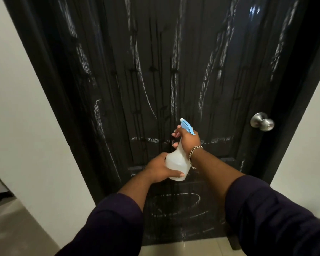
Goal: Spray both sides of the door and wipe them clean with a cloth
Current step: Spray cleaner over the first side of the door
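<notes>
glossy black panelled door (155, 71), translucent spray bottle (177, 163) in both hands

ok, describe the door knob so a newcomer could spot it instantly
Start at the black door filling the view, streaked with white marks. Follow its right edge down to about the height of the spray bottle held in both hands. The round silver knob sticks out there, the only shiny metal fitting on the door.

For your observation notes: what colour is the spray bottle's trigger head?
Light blue, on a translucent white spray bottle; the head view shows it clearly.
</notes>
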